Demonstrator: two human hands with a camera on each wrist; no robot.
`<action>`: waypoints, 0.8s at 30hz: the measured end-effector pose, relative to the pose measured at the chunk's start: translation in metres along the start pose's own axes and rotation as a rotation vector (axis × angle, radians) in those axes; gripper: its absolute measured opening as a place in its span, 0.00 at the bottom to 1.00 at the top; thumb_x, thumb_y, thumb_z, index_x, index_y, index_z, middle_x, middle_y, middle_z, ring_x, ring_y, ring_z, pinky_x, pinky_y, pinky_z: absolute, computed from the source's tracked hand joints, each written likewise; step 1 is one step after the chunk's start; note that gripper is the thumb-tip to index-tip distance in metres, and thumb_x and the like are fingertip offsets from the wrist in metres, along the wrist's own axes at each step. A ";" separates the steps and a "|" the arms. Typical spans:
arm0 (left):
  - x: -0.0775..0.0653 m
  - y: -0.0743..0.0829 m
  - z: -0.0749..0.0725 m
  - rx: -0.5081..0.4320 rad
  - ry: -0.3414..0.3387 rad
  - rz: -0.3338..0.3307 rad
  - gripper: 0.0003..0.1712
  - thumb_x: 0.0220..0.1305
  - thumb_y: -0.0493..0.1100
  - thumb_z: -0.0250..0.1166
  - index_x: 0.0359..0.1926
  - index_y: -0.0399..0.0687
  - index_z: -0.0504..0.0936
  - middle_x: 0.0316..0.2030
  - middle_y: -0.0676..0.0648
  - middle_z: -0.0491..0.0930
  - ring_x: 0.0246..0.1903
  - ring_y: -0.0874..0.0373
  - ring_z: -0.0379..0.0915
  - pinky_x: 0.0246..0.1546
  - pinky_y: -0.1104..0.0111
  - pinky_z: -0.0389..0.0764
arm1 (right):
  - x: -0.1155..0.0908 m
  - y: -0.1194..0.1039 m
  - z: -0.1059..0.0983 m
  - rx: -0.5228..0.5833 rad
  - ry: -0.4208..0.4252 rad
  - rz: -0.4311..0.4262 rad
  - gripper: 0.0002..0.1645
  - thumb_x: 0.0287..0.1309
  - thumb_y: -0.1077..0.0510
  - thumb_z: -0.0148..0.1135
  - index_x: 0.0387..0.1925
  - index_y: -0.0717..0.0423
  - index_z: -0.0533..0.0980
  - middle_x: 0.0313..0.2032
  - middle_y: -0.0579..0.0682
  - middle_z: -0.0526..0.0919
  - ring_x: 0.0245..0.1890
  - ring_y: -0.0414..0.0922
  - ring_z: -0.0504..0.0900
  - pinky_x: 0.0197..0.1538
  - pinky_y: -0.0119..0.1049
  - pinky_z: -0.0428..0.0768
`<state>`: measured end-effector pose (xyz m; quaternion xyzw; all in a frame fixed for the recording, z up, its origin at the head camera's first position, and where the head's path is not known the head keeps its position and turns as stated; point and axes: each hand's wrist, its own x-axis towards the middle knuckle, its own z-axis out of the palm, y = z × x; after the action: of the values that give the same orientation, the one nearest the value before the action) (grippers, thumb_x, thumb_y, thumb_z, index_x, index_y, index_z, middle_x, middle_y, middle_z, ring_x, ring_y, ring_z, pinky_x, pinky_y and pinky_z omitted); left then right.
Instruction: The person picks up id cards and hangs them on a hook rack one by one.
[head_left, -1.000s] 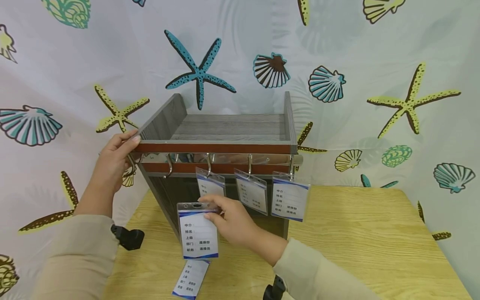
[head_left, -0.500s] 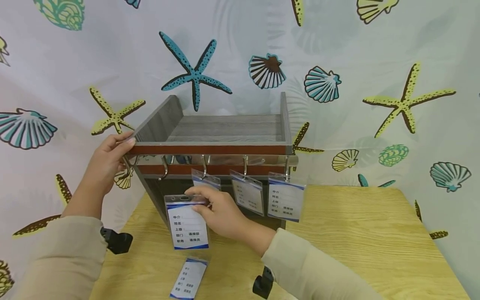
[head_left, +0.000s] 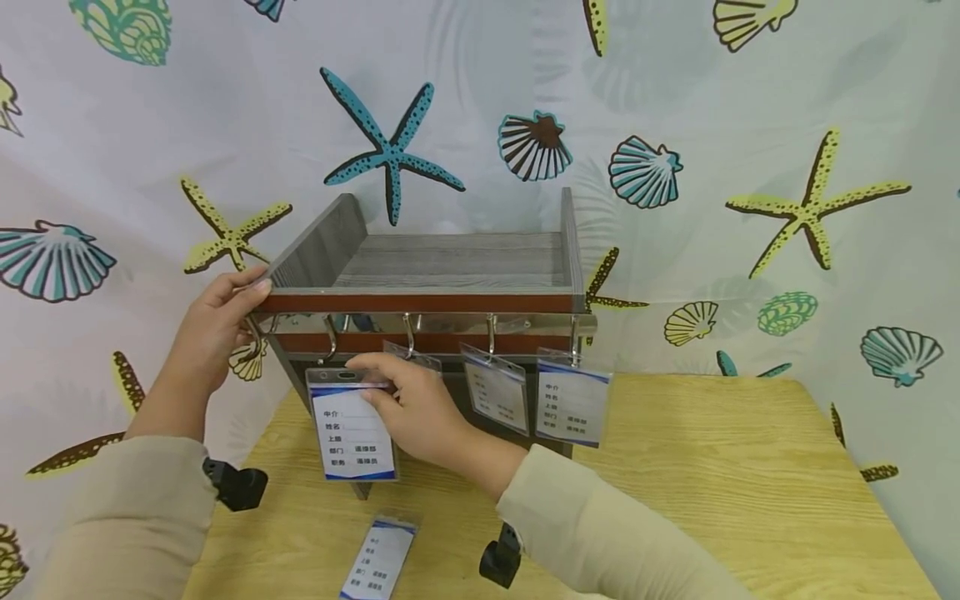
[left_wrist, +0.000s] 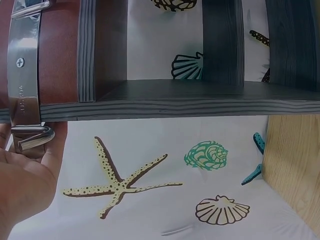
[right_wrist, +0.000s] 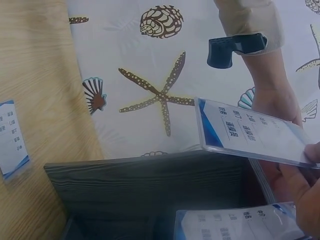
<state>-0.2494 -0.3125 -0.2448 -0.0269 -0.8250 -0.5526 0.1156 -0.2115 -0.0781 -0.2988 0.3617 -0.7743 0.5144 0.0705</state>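
Observation:
My left hand (head_left: 204,337) grips the front left corner of a grey wooden rack (head_left: 450,258), thumb at the front edge, close to the leftmost hook. My right hand (head_left: 423,408) pinches the top of an ID badge in a clear sleeve (head_left: 354,433), which hangs upright just below the second hook from the left (head_left: 331,337). Along the metal hook rail (head_left: 450,323), badges hang from the three hooks to the right: one partly behind my right hand, a middle badge (head_left: 497,392) and a right badge (head_left: 573,398). The right wrist view shows the held badge (right_wrist: 250,130) side-on.
Another badge (head_left: 378,557) lies on the wood-grain table (head_left: 712,483) in front of the rack. Behind everything hangs a white cloth (head_left: 480,75) printed with starfish and shells. A black wrist camera (head_left: 236,485) sits at each sleeve.
My right hand has carried the badge left and up, from in front of the middle hook to beneath the second hook. The left hand keeps its grip; the view has shifted slightly.

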 end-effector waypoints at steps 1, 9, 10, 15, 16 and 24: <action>0.000 0.000 0.000 0.000 0.000 0.002 0.30 0.60 0.58 0.48 0.62 0.58 0.58 0.43 0.58 0.62 0.44 0.61 0.59 0.42 0.56 0.59 | 0.001 -0.001 0.001 -0.009 0.000 -0.003 0.18 0.58 0.63 0.50 0.51 0.50 0.69 0.41 0.47 0.76 0.32 0.34 0.71 0.29 0.23 0.67; 0.000 0.002 0.003 0.008 0.011 0.040 0.29 0.61 0.56 0.48 0.62 0.55 0.59 0.41 0.59 0.63 0.39 0.65 0.59 0.33 0.64 0.60 | 0.012 -0.006 0.005 -0.064 -0.001 -0.001 0.18 0.59 0.61 0.50 0.52 0.47 0.68 0.43 0.44 0.75 0.25 0.33 0.69 0.23 0.23 0.64; 0.000 0.002 0.003 0.007 0.014 0.041 0.29 0.61 0.56 0.48 0.62 0.55 0.59 0.41 0.60 0.63 0.38 0.65 0.60 0.33 0.65 0.60 | 0.013 -0.006 0.005 -0.070 0.002 -0.006 0.19 0.59 0.61 0.50 0.52 0.47 0.69 0.44 0.44 0.75 0.26 0.33 0.69 0.22 0.23 0.64; 0.000 0.002 0.005 -0.028 0.023 0.027 0.28 0.60 0.56 0.49 0.61 0.55 0.60 0.40 0.59 0.64 0.38 0.65 0.61 0.34 0.64 0.59 | 0.019 -0.010 0.005 -0.101 0.005 -0.011 0.20 0.59 0.61 0.49 0.53 0.45 0.69 0.49 0.41 0.72 0.30 0.31 0.70 0.24 0.21 0.65; 0.000 0.001 0.006 -0.028 0.025 0.024 0.29 0.60 0.56 0.49 0.61 0.55 0.60 0.41 0.59 0.64 0.38 0.66 0.61 0.35 0.64 0.59 | 0.020 -0.011 0.005 -0.102 0.003 -0.007 0.20 0.59 0.62 0.49 0.53 0.45 0.69 0.49 0.40 0.72 0.31 0.30 0.70 0.24 0.21 0.65; -0.001 0.001 0.004 0.010 0.040 0.017 0.29 0.61 0.57 0.47 0.62 0.55 0.59 0.43 0.58 0.63 0.39 0.66 0.61 0.36 0.63 0.60 | 0.023 -0.014 0.010 -0.126 -0.021 0.033 0.20 0.60 0.61 0.48 0.54 0.46 0.68 0.51 0.41 0.71 0.28 0.32 0.70 0.22 0.22 0.65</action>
<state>-0.2489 -0.3081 -0.2461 -0.0220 -0.8250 -0.5478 0.1369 -0.2163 -0.1007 -0.2821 0.3493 -0.8116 0.4619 0.0766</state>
